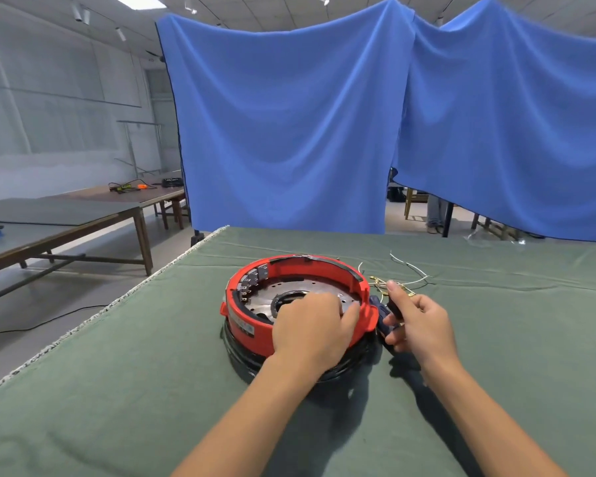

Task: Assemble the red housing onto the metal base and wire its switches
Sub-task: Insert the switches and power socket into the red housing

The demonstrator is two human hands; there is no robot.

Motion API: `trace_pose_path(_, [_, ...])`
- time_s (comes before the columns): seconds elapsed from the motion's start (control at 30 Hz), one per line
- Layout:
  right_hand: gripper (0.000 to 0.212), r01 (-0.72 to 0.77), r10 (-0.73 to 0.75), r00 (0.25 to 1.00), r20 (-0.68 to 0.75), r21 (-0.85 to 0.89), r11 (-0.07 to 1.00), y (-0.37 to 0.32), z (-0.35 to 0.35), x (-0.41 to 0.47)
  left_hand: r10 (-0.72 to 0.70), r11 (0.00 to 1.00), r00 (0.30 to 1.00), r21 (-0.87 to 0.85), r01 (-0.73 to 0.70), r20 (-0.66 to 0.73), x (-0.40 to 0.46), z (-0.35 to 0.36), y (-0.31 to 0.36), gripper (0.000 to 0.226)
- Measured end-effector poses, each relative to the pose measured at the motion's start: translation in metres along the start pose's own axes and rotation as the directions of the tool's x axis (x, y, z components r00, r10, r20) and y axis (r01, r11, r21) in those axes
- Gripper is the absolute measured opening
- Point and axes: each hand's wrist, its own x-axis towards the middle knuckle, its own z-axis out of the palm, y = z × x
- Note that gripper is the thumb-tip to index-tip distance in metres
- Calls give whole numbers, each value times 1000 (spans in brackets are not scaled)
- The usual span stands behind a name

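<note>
The red ring-shaped housing (291, 270) sits on the round metal base (286, 291), over a black rim on the green cloth. Small grey switches (253, 278) line its inner left wall. My left hand (312, 327) lies over the housing's near right rim, fingers curled over the edge and the thumb against the red wall. My right hand (418, 323) is just right of the housing and grips a dark blue and black tool (384, 313) that touches the housing's side. White wires with brass terminals (401, 282) lie behind that hand.
The table is covered by a green cloth (324, 390); its left edge (93, 315) runs diagonally. Blue curtains (289, 132) hang behind it. Brown side tables (66, 218) stand at the left with tools on the far one.
</note>
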Motion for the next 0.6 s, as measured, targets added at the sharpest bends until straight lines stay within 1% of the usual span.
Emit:
trace_pose_path(0.03, [40,1,-1,1000,3,-3,1000,0,0,0,45,999,996,19,-44,-80,-1,4,-2,53])
trace_pose_path(0.07, [40,2,-2,1000,6,-5,1000,-1,1,0,101,995,987,24,-98,-129,-2,5,-6,56])
trace_pose_path(0.13, [42,7,-7,1000,12,8,1000,-2,2,1,189,981,966,-3,-192,-179,-2,4,-25,61])
trace_pose_path(0.2, [46,7,-8,999,38,26,1000,-3,3,1,199,971,953,-86,-224,-226,1,-2,-49,57])
trace_pose_path(0.27, [48,-1,-2,996,89,33,999,-5,5,-2,159,975,948,-109,-196,-277,4,-8,-65,50])
trace_pose_path(0.4, [46,-82,69,977,201,56,995,-7,10,-8,-5,996,945,-83,-23,-326,0,-6,-58,37])
trace_pose_path(0.43, [43,-124,105,966,234,67,990,-8,10,-9,-10,995,941,-94,-23,-340,-2,-5,-52,37])
trace_pose_path(0.5, [36,-215,176,938,298,102,971,-11,12,-13,25,990,936,-122,-72,-352,-6,-1,-42,38])
trace_pose_path(0.6, [31,-274,191,910,367,191,943,-15,13,-16,52,985,956,-143,-97,-289,-11,5,-32,45])
